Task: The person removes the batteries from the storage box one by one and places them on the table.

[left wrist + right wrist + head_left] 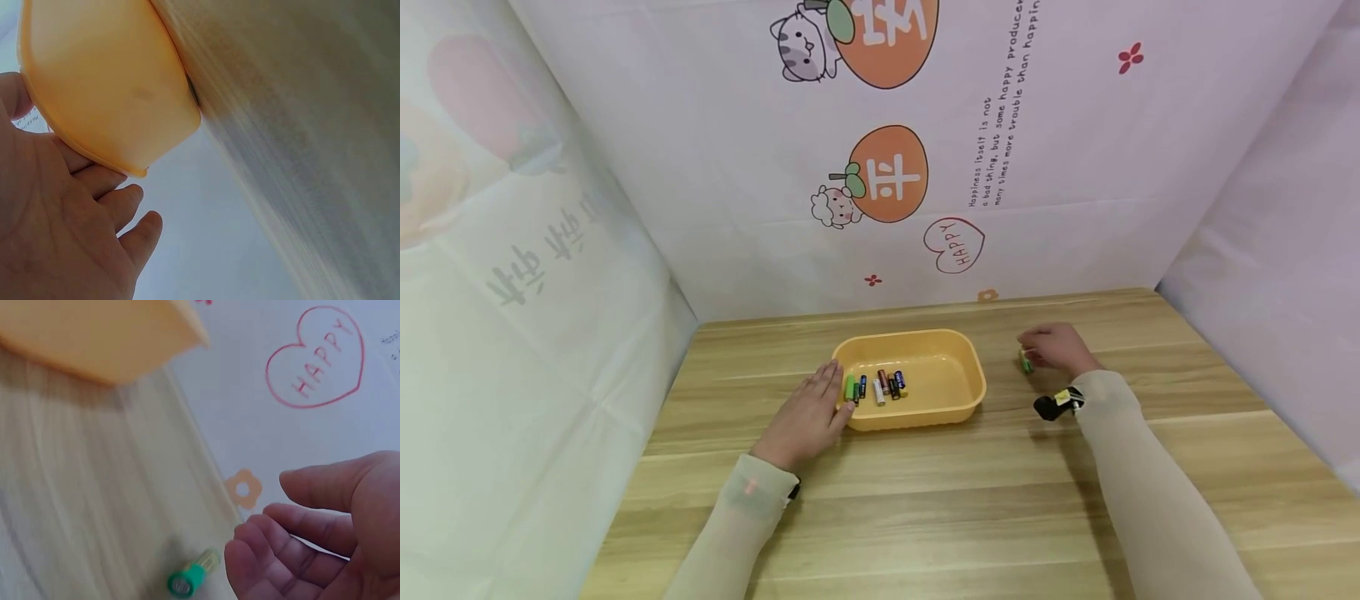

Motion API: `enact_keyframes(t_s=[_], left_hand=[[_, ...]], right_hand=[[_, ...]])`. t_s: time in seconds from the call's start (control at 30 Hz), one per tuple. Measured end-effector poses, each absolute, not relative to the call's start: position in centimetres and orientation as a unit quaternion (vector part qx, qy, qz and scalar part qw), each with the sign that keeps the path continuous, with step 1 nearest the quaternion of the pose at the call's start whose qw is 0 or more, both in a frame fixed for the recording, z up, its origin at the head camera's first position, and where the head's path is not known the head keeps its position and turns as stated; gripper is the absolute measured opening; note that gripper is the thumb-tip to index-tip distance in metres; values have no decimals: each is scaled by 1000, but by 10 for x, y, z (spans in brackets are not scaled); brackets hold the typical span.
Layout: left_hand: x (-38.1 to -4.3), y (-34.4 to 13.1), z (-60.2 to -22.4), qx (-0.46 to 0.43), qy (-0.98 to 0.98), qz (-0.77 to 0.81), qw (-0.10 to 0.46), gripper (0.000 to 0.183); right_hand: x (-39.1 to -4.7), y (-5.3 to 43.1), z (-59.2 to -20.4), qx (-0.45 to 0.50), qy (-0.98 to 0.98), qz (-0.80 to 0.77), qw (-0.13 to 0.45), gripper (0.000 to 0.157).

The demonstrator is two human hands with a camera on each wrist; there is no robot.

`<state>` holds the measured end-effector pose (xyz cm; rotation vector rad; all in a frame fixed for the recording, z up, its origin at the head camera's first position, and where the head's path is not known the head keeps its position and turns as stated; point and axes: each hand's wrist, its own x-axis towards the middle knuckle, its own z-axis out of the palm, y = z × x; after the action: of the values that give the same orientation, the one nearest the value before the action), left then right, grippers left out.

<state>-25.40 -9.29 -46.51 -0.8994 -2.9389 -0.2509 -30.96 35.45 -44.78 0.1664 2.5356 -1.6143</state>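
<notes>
A yellow tray (943,410) stands on the wooden table. Several small batteries (879,392) of various colours lie in its left half, among them a bright green one (850,387). My left hand (805,417) rests against the tray's left end. In the left wrist view, the fingertips and thumb of that hand (69,219) reach over the rim, while two loosely bent fingers stay off it. To the tray's right, my right hand (1056,348) is beside a green and yellowish battery (194,574) on the table. Its fingers are loosely bent, with a gap to that battery in the right wrist view.
A white printed cloth (760,250) hangs behind the wooden table (910,508), and more cloth hangs at both sides. A black wrist camera (1054,406) sticks out from the right sleeve, above the table.
</notes>
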Motion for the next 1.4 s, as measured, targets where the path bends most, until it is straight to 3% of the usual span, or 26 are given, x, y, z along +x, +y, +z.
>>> enact_keyframes(t_s=[0.2, 0.67, 1.4], left_hand=[[-254, -93, -463, -292, -952, -86, 24, 69], [-252, -95, -462, -288, -953, -90, 17, 70], [-251, -93, -463, -291, -951, -96, 36, 70]], right_hand=[[-315, 339, -437, 51, 817, -568, 84, 52], [-318, 293, -417, 23, 813, -577, 72, 44], [-325, 245, -417, -24, 814, -573, 89, 40]])
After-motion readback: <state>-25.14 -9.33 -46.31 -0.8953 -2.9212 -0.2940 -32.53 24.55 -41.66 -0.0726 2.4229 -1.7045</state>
